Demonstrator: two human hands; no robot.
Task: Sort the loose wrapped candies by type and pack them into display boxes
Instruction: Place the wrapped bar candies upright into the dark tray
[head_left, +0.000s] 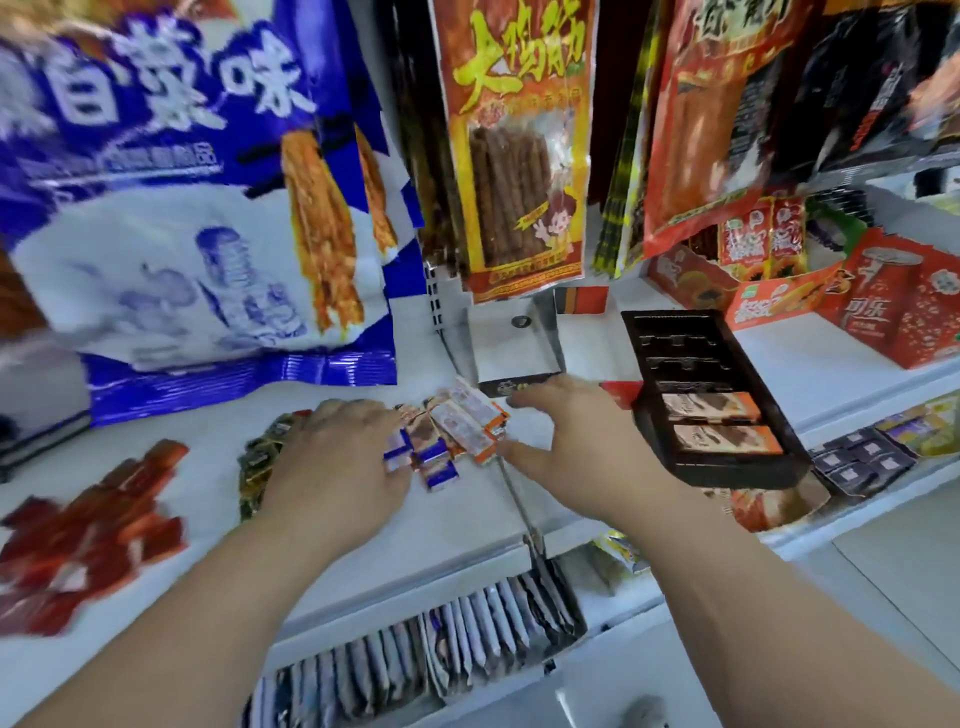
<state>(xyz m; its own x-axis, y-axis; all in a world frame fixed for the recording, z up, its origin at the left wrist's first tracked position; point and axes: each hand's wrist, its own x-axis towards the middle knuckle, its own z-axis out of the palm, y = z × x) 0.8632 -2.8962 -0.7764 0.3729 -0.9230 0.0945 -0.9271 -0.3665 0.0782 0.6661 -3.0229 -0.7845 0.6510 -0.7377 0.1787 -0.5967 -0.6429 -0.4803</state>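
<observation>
Candies in orange-and-white wrappers (467, 421) lie in a loose heap on the white shelf board (457, 519), between the two hands. Just in front of them sit smaller blue-and-white wrapped candies (434, 465), touching the heap.

The left hand (337, 457) is palm down with its fingers bent onto the blue-and-white ones. One of these shows at the fingertips, but the blur hides whether it is pinched or only pressed, so I cannot tell. The right hand (566, 441) is spread wide, thumb and forefinger well apart, holding nothing. Its thumb tip is just beside the right end of the orange-and-white heap.

To the right of that hand a dark brown cardboard display box (748, 473) lies tilted on the shelf. Two orange-and-brown wrapped bars (711, 408) lie side by side in its near end, and the slots farther back are bare.

Under and left of the left wrist is a strip of green-and-gold wrapped sweets (257, 462), and farther left a pile of red wrapped pieces (88, 530). A big blue-and-white snack bag (182, 208) hangs at upper left, with an orange hanging pack of brown sticks (519, 145) beside it. On the shelf below stands a row of pale upright sachets (441, 644)
</observation>
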